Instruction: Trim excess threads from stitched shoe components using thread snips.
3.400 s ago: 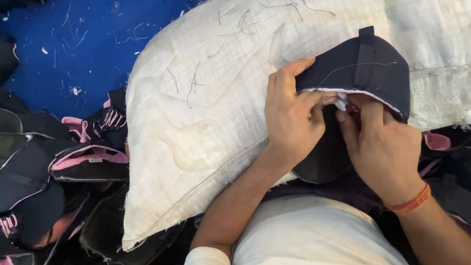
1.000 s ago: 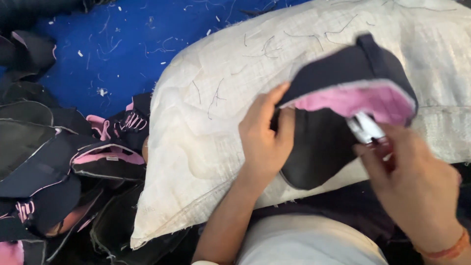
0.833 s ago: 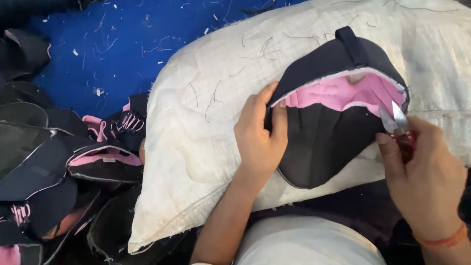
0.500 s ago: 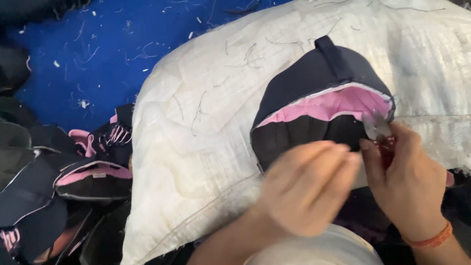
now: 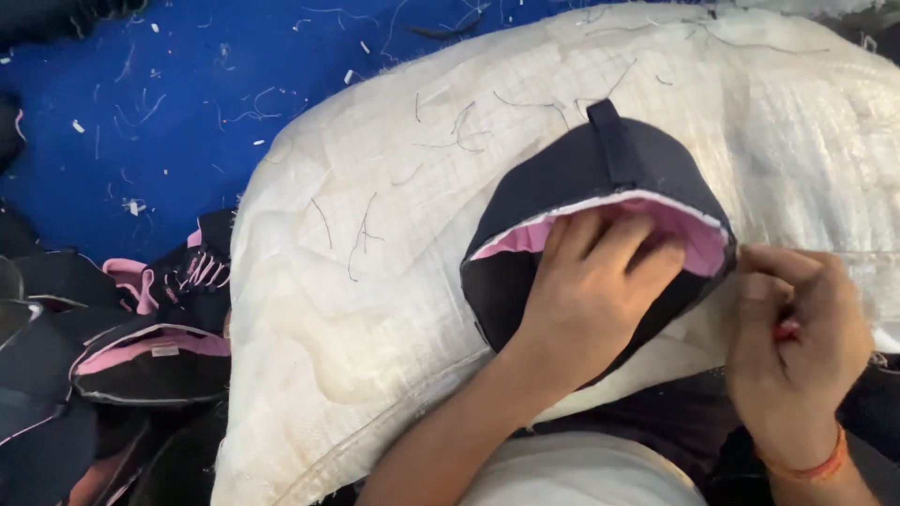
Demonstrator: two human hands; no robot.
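A dark navy shoe upper (image 5: 600, 173) with pink lining and a pull strap lies on a stuffed white woven sack (image 5: 375, 281). My left hand (image 5: 586, 286) rests flat on it, fingers tucked into the pink opening. My right hand (image 5: 797, 342) is curled at the upper's right edge, closed around a small red-handled thread snipper that is mostly hidden in the fist. An orange thread band circles my right wrist.
A pile of more navy and pink shoe uppers (image 5: 122, 347) lies at the lower left. A blue floor (image 5: 141, 112) scattered with thread scraps stretches behind. Loose dark threads litter the sack.
My left hand let go of the upper's left side, passed in front of it, and now presses into the pink lining. The right hand closed in at the upper's right edge; the snipper blades no longer show.
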